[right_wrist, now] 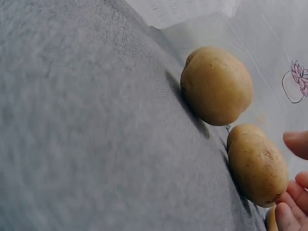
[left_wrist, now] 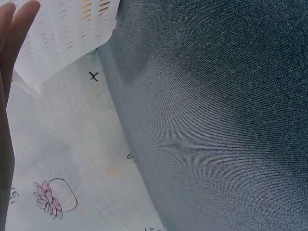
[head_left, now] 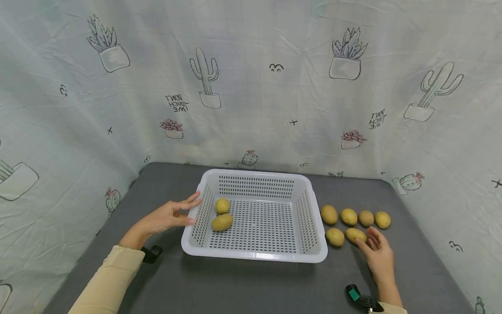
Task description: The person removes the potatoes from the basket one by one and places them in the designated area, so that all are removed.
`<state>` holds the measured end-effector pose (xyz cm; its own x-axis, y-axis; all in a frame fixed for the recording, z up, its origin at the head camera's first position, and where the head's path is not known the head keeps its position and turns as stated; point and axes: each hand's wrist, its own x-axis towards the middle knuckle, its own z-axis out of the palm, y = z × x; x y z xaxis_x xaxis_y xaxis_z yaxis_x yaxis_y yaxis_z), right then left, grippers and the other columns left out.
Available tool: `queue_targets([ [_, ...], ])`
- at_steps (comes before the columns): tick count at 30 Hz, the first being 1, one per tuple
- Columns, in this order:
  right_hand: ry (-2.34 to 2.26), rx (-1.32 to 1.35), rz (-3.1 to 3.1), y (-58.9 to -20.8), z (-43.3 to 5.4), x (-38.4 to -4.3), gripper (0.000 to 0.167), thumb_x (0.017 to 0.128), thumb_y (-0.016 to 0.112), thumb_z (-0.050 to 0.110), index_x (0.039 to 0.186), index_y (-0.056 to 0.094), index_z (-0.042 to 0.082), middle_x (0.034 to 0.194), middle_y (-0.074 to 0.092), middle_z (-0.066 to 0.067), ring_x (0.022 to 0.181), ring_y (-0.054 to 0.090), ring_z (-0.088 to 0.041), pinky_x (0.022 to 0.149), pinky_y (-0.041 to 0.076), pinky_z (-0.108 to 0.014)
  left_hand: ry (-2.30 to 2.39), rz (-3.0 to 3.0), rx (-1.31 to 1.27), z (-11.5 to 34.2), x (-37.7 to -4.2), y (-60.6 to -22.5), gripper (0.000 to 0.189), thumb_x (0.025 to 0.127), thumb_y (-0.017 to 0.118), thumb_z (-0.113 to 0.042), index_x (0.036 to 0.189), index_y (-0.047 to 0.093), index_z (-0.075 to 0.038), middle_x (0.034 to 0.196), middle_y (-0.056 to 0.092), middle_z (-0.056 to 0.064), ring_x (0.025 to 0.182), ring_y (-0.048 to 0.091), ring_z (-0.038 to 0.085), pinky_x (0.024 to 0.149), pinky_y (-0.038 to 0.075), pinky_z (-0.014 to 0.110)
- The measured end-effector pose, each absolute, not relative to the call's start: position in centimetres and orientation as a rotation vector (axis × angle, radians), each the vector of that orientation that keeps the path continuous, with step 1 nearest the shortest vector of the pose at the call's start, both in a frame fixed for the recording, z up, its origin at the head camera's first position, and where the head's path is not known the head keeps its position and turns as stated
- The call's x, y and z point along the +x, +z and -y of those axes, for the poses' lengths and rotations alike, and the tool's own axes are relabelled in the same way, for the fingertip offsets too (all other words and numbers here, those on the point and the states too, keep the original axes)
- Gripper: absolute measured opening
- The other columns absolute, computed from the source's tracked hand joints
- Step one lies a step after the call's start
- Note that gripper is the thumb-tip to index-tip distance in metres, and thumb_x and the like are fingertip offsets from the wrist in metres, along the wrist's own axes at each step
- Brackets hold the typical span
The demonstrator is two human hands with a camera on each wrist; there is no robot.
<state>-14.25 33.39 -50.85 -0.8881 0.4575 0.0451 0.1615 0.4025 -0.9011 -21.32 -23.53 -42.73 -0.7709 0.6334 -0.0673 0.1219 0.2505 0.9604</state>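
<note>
A white slotted plastic basket (head_left: 255, 256) stands on the table with two potatoes (head_left: 222, 222) at its left side. My left hand (head_left: 168, 216) rests at the basket's left rim, fingers (left_wrist: 21, 29) extended and thumb spread lower on the same rim. Right of the basket, my right hand (head_left: 380, 253) is at the front-row potato (head_left: 356, 235). Its fingertips (right_wrist: 285, 216) touch or nearly touch the potato's end, while the thumb stands off from it in the right wrist view. Beside that lies another front-row potato (head_left: 335, 237).
Behind the front potatoes, a row of several more (head_left: 348, 216) lies on the dark grey tabletop (head_left: 251, 288), close to the basket's right wall. A white curtain (head_left: 251, 87) printed with cacti hangs around the table's back and sides.
</note>
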Motion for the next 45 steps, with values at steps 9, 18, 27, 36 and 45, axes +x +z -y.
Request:
queue_targets([
  [9, 1.424, -0.382, 2.356, -49.2, -32.8, -13.7, 0.066, 0.089, 0.067, 0.009, 0.145, 0.033, -0.002, 0.140, 0.042, -0.025, 0.125, 0.040, 0.002, 0.098, 0.031, -0.003, 1.533, -2.079, 0.697, 23.5, -21.4, -42.7, 0.071, 0.090, 0.064, -0.010, 0.146, 0.023, 0.004, 0.159, -0.008, 0.013, 0.125, 0.048, 0.038, 0.088, 0.051, 0.024],
  [18, 1.474, -0.117, 2.300, -45.1, -30.5, -13.4, 0.063, 0.088, 0.065, 0.004, 0.144, 0.035, -0.001, 0.135, 0.047, 0.000, 0.121, 0.043, 0.007, 0.097, 0.034, -0.005, 1.547, -2.072, 0.682, 23.4, -21.5, -42.4, 0.071, 0.090, 0.064, -0.009, 0.146, 0.024, 0.004, 0.159, -0.007, 0.011, 0.129, 0.039, 0.045, 0.088, 0.050, 0.023],
  [27, 1.603, 0.181, 2.203, -41.8, -28.7, -14.1, 0.060, 0.088, 0.062, -0.004, 0.143, 0.037, -0.001, 0.137, 0.046, -0.001, 0.123, 0.043, 0.005, 0.097, 0.035, -0.006, 1.554, -2.052, 0.698, 23.6, -21.2, -42.7, 0.071, 0.090, 0.063, -0.009, 0.146, 0.022, 0.004, 0.158, -0.010, 0.012, 0.125, 0.049, 0.033, 0.088, 0.050, 0.023],
  [36, 1.732, 0.370, 2.195, -39.5, -26.6, -16.3, 0.059, 0.090, 0.061, -0.002, 0.142, 0.035, -0.006, 0.137, 0.047, 0.003, 0.126, 0.043, 0.002, 0.100, 0.034, -0.008, 1.550, -2.068, 0.698, 23.7, -21.1, -42.8, 0.071, 0.090, 0.064, -0.010, 0.146, 0.022, 0.004, 0.159, -0.008, 0.012, 0.123, 0.050, 0.037, 0.088, 0.050, 0.023],
  [45, 1.816, 0.522, 2.195, -38.2, -23.8, -19.3, 0.057, 0.091, 0.060, -0.001, 0.141, 0.035, -0.006, 0.136, 0.046, 0.005, 0.127, 0.044, -0.002, 0.101, 0.035, -0.011, 1.548, -2.071, 0.710, 23.6, -21.1, -42.9, 0.071, 0.090, 0.064, -0.010, 0.146, 0.023, 0.004, 0.158, -0.008, 0.013, 0.125, 0.046, 0.042, 0.088, 0.050, 0.024],
])
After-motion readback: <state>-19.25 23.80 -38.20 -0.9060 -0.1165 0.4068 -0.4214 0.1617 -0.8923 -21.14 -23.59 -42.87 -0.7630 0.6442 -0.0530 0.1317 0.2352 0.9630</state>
